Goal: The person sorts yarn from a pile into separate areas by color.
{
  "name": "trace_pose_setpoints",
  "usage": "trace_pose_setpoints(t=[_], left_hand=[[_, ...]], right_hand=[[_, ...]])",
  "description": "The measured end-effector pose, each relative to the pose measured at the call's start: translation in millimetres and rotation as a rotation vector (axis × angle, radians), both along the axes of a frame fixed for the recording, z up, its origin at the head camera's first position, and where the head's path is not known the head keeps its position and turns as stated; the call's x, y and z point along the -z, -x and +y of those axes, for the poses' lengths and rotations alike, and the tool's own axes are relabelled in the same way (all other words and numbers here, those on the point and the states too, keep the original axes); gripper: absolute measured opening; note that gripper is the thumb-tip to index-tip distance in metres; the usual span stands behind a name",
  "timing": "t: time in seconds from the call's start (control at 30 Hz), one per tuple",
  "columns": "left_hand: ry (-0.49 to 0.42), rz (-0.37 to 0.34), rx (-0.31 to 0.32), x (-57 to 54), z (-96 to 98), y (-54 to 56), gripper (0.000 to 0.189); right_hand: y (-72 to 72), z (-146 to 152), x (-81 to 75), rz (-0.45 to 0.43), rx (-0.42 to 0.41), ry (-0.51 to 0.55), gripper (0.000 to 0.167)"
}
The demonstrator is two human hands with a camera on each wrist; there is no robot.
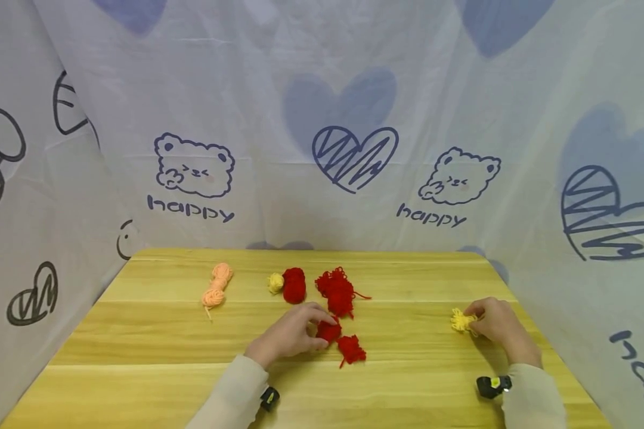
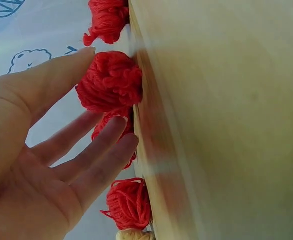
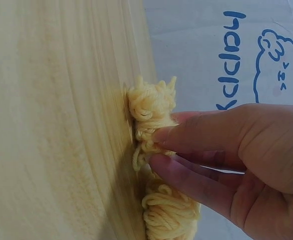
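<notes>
Around a small red yarn ball my left hand spreads its thumb and fingers. In the left wrist view the thumb tip is right at the edge of this red ball, and the fingers extend loosely on its other side. My right hand pinches yellow yarn on the right side of the table. Seen from the right wrist, thumb and fingertips press into the yarn at a narrow middle part, with a second looped yellow bulge below the fingers.
A small red yarn piece lies just right of the left hand. Beyond it are a loopy red tangle, a red skein and a small yellow ball. A peach skein lies farther left on the wooden table.
</notes>
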State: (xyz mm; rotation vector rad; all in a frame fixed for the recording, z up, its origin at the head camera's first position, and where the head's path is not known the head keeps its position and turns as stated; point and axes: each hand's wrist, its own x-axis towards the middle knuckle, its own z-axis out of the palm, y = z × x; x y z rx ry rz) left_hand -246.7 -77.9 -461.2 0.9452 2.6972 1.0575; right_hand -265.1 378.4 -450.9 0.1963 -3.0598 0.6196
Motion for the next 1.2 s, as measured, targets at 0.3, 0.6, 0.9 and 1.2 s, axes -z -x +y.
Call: trace_pose_setpoints(t=[0.3,0.6,0.9,1.2], left_hand=[[-0.003,0.037,0.002,3.0,3.7,1.4,0.029],[-0.014,0.023,-0.018,2.8,6.4,-0.5,0.022],[-0.002,0.023,-0.022,1.4,3.9,1.6,0.023],[-0.010,0.028,-0.007,-1.0,3.6,0.6,0.022]], right_hand=[[-0.3,-1.4,-0.9,-0.007,-0.006,0.001,0.021],[-1.5,-2.4,-1.5,-0.005,-0.003,-0.008,0.021],[0.6,-2.1,-0.4,-0.003,-0.001,-0.011,0.020],[0.0,-1.9,-1.2,-0.008,0.009,-0.004,0.021]])
